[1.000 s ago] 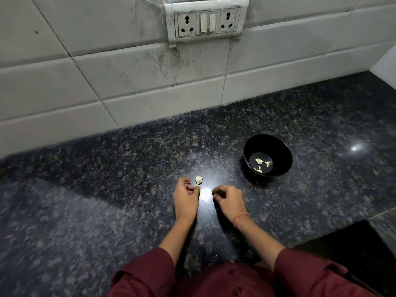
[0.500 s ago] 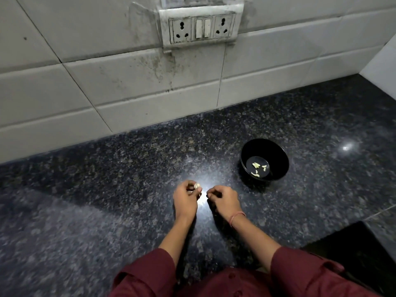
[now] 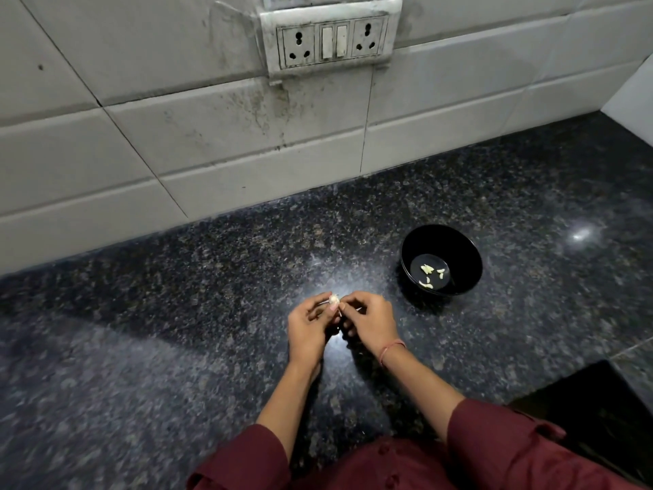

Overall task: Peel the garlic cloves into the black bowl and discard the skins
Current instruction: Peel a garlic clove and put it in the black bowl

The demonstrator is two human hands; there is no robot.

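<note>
A speckled dark granite counter (image 3: 176,330) ran up to a wall of smudged white tiles (image 3: 176,136), with a grimy socket panel (image 3: 331,40) set into the wall at twelve o'clock. On the counter, at about two o'clock from the hands, stood the black bowl (image 3: 464,247), upright and well apart from them. A few pale peeled cloves (image 3: 427,268) lay on its bottom.

The two hands met over the bright glare on the stone near the middle of the view. The left hand (image 3: 307,330) and the right hand (image 3: 371,321) came together fingertip to fingertip, both pinching one small garlic clove (image 3: 333,301) held between them just above the counter. Whether any skin had come loose was too small to tell. A reddish thread band (image 3: 390,350) circled the right wrist, and maroon sleeves (image 3: 494,440) covered both forearms at six o'clock.
</note>
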